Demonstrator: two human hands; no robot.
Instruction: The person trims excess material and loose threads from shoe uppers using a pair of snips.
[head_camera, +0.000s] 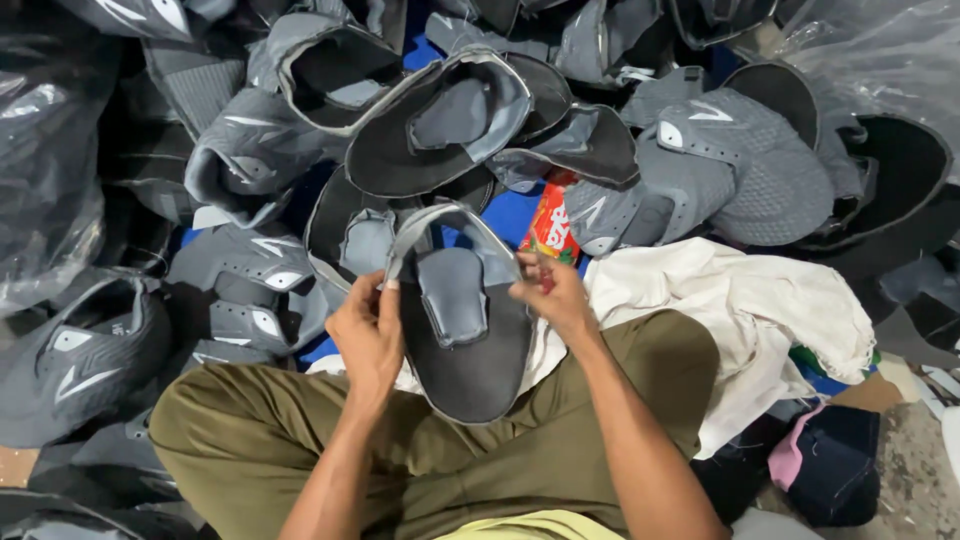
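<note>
I hold a grey and black shoe upper (462, 330) over my lap, its black lining facing up and its grey tongue in the middle. My left hand (366, 330) pinches its left rim near the top. My right hand (548, 290) grips its right rim. Both hands are closed on the edges of the same piece. My legs in olive trousers (250, 440) lie below it.
Several more grey shoe uppers (440, 120) are heaped ahead and to the left. A red packet (552, 222) lies on a blue surface (510, 215) just beyond my right hand. White cloth (740, 300) sits at right, clear plastic bags (45, 150) at far left.
</note>
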